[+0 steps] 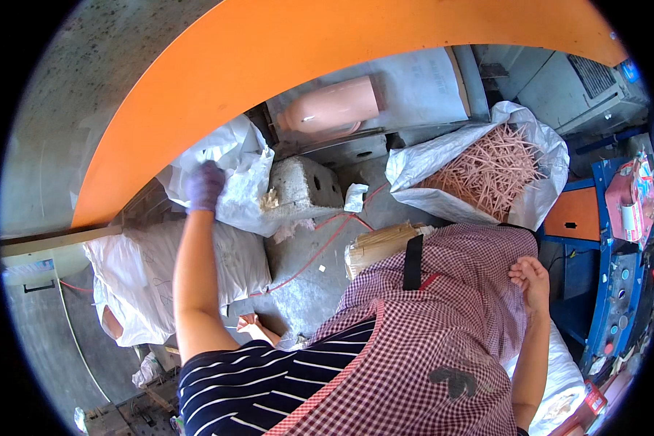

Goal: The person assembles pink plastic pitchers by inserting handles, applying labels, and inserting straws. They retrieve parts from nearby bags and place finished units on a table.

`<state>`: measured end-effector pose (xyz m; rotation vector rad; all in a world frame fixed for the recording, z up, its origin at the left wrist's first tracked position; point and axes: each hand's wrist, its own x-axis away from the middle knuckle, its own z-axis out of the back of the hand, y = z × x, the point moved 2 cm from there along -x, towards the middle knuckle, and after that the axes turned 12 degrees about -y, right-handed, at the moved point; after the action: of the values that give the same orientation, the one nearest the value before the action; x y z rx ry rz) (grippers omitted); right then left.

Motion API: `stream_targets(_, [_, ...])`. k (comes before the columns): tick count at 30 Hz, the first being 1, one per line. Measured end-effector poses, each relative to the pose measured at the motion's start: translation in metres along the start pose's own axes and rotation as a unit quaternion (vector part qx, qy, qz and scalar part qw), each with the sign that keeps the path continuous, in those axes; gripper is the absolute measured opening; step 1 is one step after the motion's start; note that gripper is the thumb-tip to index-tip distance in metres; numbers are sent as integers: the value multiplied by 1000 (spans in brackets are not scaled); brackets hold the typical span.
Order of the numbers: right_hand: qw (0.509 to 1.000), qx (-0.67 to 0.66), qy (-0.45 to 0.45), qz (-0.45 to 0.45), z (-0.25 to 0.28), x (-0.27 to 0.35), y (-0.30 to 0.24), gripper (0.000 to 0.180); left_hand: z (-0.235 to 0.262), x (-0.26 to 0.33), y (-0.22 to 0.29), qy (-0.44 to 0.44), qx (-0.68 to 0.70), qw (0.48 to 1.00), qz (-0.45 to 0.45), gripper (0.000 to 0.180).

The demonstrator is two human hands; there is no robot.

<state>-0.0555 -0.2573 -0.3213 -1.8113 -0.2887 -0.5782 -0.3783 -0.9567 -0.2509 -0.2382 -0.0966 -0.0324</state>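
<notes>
My left hand (205,185), in a dark purplish glove, reaches forward over a crumpled white plastic sack (241,178). Blur and the hand's angle hide its fingers, so whether it grips the sack cannot be told. Beside the sack stands a rough grey-white block (305,185) with dark holes in its side. My right hand (530,280) is bare and held low by the checked apron (443,327). Its fingers are curled in toward the thumb, and no object shows in them. Beyond the block, a pink bottle-shaped piece with a handle (330,105) lies on a white sheet (425,91).
An orange curved panel (291,43) arches across the front. An open white sack of thin pink plastic sticks (487,171) stands at right, near a blue metal frame (599,269). A full white sack (160,269) lies at left. A red hose (320,254) crosses the floor.
</notes>
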Motion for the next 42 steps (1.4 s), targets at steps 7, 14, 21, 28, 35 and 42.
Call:
stream_targets(7, [999,-10,34,-12,6,11,13,18,-178,43,96,-267,135,953,45,52])
stream_targets(14, [998,-33,49,-9,6,10,25,16,-192,29,97,-250,209,941,89,60])
stream_targets(21, [997,-63,48,-14,4,-2,25,16,-163,22,71,-139,408,896,104,34])
stream_targets(28, [998,-61,28,-19,8,-6,25,15,-105,46,64,5,749,647,142,31])
stream_targets(35, [998,-57,19,-35,11,-11,27,15,-34,39,-22,350,762,521,162,38])
stream_targets(42, [994,-98,48,-15,14,8,51,12,-79,29,88,174,778,586,144,42])
